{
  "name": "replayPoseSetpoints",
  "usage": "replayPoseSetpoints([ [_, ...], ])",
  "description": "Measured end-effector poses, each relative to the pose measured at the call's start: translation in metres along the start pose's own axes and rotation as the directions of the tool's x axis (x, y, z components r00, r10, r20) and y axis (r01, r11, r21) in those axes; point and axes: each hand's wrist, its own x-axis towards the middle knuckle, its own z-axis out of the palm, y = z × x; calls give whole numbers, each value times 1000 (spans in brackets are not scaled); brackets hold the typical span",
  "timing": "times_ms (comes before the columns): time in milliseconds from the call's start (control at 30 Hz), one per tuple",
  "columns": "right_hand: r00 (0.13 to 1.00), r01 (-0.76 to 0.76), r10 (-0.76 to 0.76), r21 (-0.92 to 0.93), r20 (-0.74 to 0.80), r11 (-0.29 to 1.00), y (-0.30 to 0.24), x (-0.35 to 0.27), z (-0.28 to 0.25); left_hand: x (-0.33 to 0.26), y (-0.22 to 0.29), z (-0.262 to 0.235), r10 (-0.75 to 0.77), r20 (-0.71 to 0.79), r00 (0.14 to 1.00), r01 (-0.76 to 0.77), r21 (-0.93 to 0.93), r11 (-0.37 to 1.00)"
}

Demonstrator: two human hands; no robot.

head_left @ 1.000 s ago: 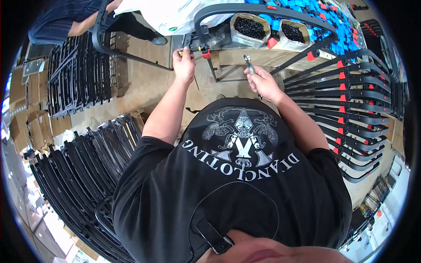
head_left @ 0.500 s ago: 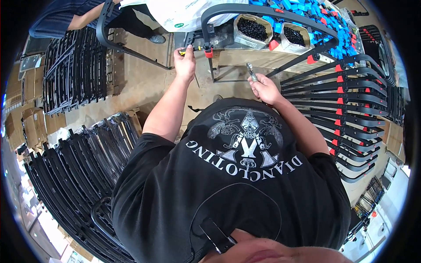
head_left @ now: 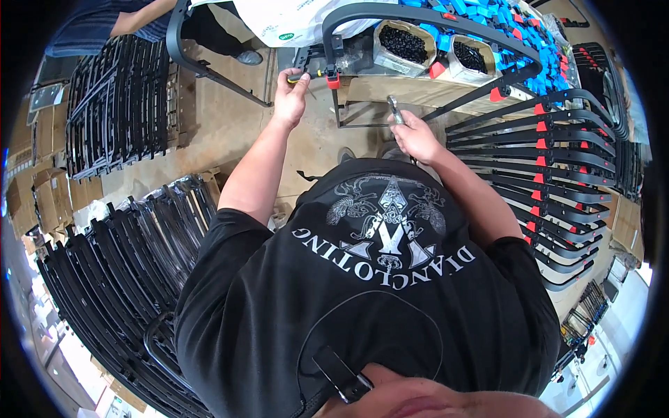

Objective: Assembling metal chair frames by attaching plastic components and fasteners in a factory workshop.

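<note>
My left hand (head_left: pixel 288 104) is closed on a yellow-and-black handled tool, seemingly a screwdriver (head_left: pixel 298 77). Its yellow end points right, toward a red fitting (head_left: pixel 334 82) on a black bent-tube frame (head_left: pixel 329 42). Whether the tip touches the fitting, I cannot tell. My right hand (head_left: pixel 418 139) grips a shiny metal ratchet wrench (head_left: pixel 394 108), its head pointing up and away from me. The wrench stays apart from the red fitting, to its lower right, and part of its handle is hidden by my fingers.
Boxes of small black parts (head_left: pixel 403 45) stand on the bench before a heap of blue and red pieces (head_left: pixel 488 24). Similar black frames with red fittings (head_left: pixel 557 160) line my right. Stacked black bars (head_left: pixel 118 272) lie left. Another person's arm (head_left: pixel 143 17) is at far left.
My right hand has shifted slightly left, and the wrench head has moved left with it. My left hand keeps its hold, with barely any shift.
</note>
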Motion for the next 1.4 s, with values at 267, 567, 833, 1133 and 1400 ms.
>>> replayPoseSetpoints([
  [267,999,-5,16,-292,37,956,-15,91,42,10,59,29,-470,-159,868,480,27,877],
  [567,987,-35,-106,-816,-117,577,-73,109,98,15,60,30,-560,-82,824,562,-6,827],
  [833,919,-101,251,-434,304,895,-92,112,76,14,55,39,-503,-137,854,509,11,861],
  [1133,884,-262,255,-38,392,964,-84,123,71,14,56,33,-520,-105,848,521,-14,853],
  [1400,849,-432,314,218,424,875,-112,102,76,11,53,31,-513,-130,848,517,-9,856],
])
